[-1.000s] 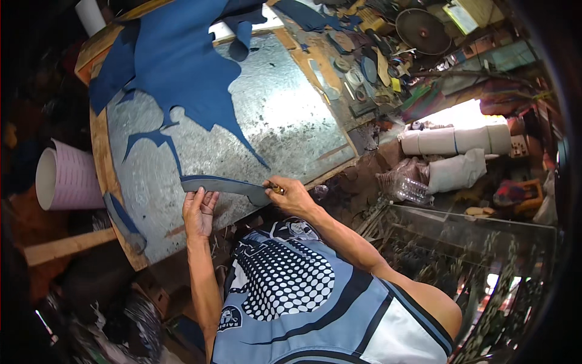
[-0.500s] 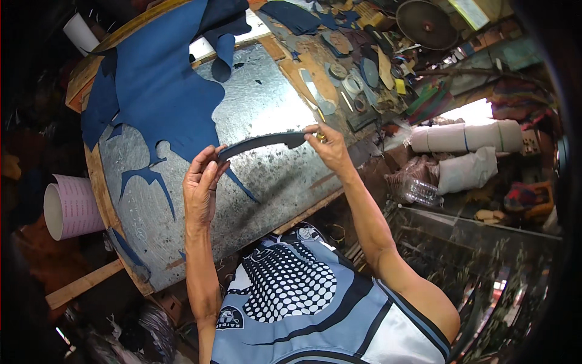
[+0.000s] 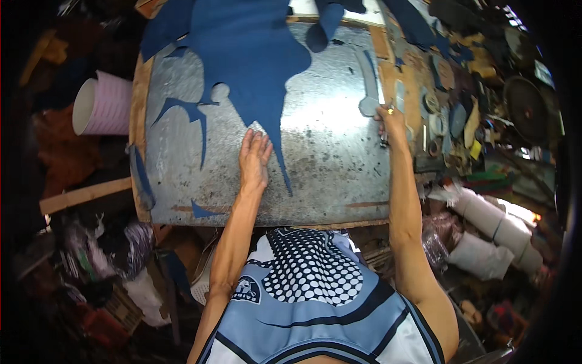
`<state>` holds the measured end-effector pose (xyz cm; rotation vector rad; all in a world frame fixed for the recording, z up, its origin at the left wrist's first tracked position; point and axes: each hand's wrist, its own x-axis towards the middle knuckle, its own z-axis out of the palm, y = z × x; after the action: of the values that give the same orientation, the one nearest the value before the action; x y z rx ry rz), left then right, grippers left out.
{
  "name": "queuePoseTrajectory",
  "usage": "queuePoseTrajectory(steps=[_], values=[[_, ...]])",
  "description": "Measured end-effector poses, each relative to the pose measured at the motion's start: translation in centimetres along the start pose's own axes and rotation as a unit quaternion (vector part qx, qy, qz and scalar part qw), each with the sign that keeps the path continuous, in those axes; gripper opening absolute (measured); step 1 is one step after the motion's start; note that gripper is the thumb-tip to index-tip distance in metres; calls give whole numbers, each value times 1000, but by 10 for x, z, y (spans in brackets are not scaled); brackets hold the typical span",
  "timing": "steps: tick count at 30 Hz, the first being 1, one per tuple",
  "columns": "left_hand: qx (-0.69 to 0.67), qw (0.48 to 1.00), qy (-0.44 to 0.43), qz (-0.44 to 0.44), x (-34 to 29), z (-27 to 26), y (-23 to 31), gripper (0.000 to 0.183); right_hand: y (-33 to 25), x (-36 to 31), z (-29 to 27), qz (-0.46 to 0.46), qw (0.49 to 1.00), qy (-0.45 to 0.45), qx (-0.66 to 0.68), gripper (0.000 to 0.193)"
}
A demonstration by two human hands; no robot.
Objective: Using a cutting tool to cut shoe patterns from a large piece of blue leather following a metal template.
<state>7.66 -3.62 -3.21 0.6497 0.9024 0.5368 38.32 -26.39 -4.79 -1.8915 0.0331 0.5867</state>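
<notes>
My left hand (image 3: 255,159) rests on the metal sheet (image 3: 330,176) with its fingers stretched out. Its fingertips are at the lower points of a large blue leather-like piece (image 3: 242,57). Near the sheet's right edge, my right hand (image 3: 391,124) is closed, with a ring on one finger. A small dark and shiny thing (image 3: 384,142) shows below its fingers, too small to name. Beside the fingertips lies a grey-blue curved strip (image 3: 368,77) with a wider rounded end; whether the fingers touch it I cannot tell.
Blue scraps (image 3: 180,110) lie on the left of the sheet. A wooden edge (image 3: 139,115) borders it there, near a pink-and-white roll (image 3: 104,104). Tape rolls (image 3: 438,124) and cut pieces crowd the bench at right. Wrapped white rolls (image 3: 491,213) lie lower right.
The dark curved strip is no longer held up between my hands; a similarly shaped strip lies on the sheet's right. My hands have moved apart, and the view has turned and shifted.
</notes>
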Motion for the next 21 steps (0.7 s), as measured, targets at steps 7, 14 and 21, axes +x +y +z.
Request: queuePoseTrajectory(steps=[7,14,21], values=[[65,995,-16,-75,29,-8,8,71,8,-3,5,-58,997,13,-49,27],[276,960,-28,-44,-12,-11,10,70,10,-13,6,-79,994,33,-75,29],[363,927,-28,-83,-103,-76,-18,63,13,-7,2,-93,992,26,-87,31]])
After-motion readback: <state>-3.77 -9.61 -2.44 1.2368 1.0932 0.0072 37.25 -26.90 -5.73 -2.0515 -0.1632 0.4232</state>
